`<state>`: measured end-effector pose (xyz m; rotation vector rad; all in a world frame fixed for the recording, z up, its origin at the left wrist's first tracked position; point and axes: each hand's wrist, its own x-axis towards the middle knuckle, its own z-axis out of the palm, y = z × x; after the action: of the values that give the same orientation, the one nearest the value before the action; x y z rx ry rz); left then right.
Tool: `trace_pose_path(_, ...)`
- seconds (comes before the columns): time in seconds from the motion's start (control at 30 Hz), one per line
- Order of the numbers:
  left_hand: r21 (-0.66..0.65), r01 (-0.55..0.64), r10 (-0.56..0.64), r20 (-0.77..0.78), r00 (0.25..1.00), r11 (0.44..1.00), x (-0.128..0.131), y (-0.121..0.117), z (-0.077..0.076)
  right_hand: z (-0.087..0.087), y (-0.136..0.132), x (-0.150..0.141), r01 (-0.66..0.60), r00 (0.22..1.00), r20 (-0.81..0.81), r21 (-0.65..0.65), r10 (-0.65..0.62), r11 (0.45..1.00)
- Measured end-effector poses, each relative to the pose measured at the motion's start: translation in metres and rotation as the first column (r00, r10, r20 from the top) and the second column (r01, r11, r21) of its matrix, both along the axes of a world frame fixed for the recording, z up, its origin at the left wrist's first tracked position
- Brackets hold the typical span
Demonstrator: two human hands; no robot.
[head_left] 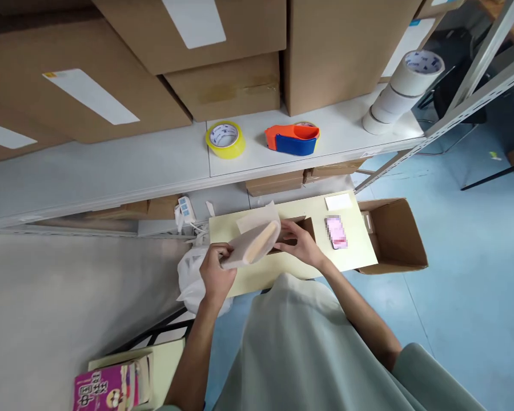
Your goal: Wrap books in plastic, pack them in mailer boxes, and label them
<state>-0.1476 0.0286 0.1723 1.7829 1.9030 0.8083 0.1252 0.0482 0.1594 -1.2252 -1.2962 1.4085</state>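
Note:
My left hand [217, 270] is closed around the near-left end of a bundle in white foam wrap [245, 246], which has a pale, flat edge showing through. A loose flap of the wrap stands up behind it. On the right, my right hand [300, 242] reaches over an open small cardboard box [307, 226], its thumb and fingers apart close to the bundle's far end. Whether those fingertips touch the wrap I cannot tell. Both hands are above a pale yellow tabletop [355, 248], and the bundle hides part of the small box.
A pink-screened phone [336, 232] and white paper [338, 201] lie right of the box. An open carton [396, 237] stands beyond. The shelf above holds yellow-edged tape [225, 140], a tape dispenser [292, 138], stacked rolls [396, 100] and large cartons [223, 85]. White plastic bags [195, 274] hang left.

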Motion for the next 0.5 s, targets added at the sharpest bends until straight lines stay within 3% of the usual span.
trace_pose_path(0.13,0.018,0.158,-0.157,-0.015,0.987,0.987,0.031,-0.013,0.011,0.006,0.003,0.020,-0.090,0.992,-0.081,0.039,0.093,0.995)
trace_pose_path(0.27,0.092,0.299,-0.288,-0.120,0.950,0.950,0.059,-0.016,0.020,-0.001,0.001,0.044,-0.103,0.983,-0.135,0.142,0.123,0.984)
trace_pose_path(0.37,0.045,0.482,-0.468,-0.174,0.866,0.875,0.076,-0.013,0.026,-0.009,-0.002,0.059,-0.111,0.974,-0.180,0.140,0.135,0.984)
trace_pose_path(0.5,-0.073,0.642,-0.646,-0.089,0.758,0.763,0.089,-0.010,0.025,-0.015,-0.004,0.072,-0.129,0.964,-0.215,0.136,0.156,0.982)
